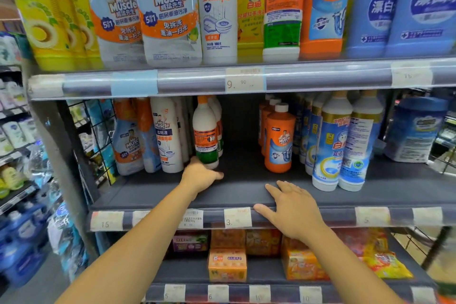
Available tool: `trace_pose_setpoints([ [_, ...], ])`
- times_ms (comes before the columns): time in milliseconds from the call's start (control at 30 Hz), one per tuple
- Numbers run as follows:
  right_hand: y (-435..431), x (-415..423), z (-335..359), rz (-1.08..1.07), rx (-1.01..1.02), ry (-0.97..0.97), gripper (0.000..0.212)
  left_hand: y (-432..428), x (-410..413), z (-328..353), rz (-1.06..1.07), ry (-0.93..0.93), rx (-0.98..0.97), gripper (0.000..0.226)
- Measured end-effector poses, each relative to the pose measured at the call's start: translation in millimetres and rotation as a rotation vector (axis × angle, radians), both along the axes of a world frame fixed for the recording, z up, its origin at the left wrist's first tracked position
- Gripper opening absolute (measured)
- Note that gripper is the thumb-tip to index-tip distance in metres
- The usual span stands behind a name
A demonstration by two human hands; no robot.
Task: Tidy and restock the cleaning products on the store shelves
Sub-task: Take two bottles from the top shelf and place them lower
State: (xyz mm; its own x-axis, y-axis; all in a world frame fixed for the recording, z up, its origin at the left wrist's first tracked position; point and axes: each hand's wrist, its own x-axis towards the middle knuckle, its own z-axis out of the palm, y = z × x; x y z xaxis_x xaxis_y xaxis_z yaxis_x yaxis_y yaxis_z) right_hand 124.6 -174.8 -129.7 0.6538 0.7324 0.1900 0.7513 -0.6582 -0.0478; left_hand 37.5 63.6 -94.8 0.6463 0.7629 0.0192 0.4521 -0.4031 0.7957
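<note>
Standing upright, cap up: white bottle (206, 136)

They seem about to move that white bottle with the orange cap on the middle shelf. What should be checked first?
1. Left hand has a hold on the white bottle with orange cap: cannot tell. The hand is at its base and the fingers are hidden.
2. Bottle standing upright: ok.
3. Room beside it: ok. A bare stretch of middle shelf lies between it and the orange Mr Muscle bottle.
4. Right hand free to help: ok. It is open, lies flat on the shelf's front edge and holds nothing.
5. Neighbouring bottles to its left clear of it: cannot tell. They stand very close.
</note>
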Motion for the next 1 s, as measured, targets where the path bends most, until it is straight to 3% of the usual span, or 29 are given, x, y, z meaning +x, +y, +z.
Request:
trace_pose_setpoints([
  [100,-4.5,1.6,11.6,0.044,-0.045,0.062,0.076,-26.8,-24.5,5.4,-0.098,0.063,0.066,0.079],
  [233,-22.0,-1.9,43.4,0.141,-0.063,0.254,0.061,-65.7,-53.4,20.8,-0.307,0.148,0.209,0.053],
  [533,-85.6,-27.2,146.9,0.244,0.269,0.278,0.042,-140.1,-94.7,96.8,-0.376,0.203,0.5,0.048],
  [833,-118.6,-35.0,244.9,0.202,0.565,0.238,0.036,-185.6,-102.9,206.6,-0.306,-0.082,0.46,0.033],
  [1000,-121.4,-24.3,298.8,0.141,0.722,0.18,0.043,-189.9,-75.9,256.6,-0.227,-0.246,0.437,0.033],
])
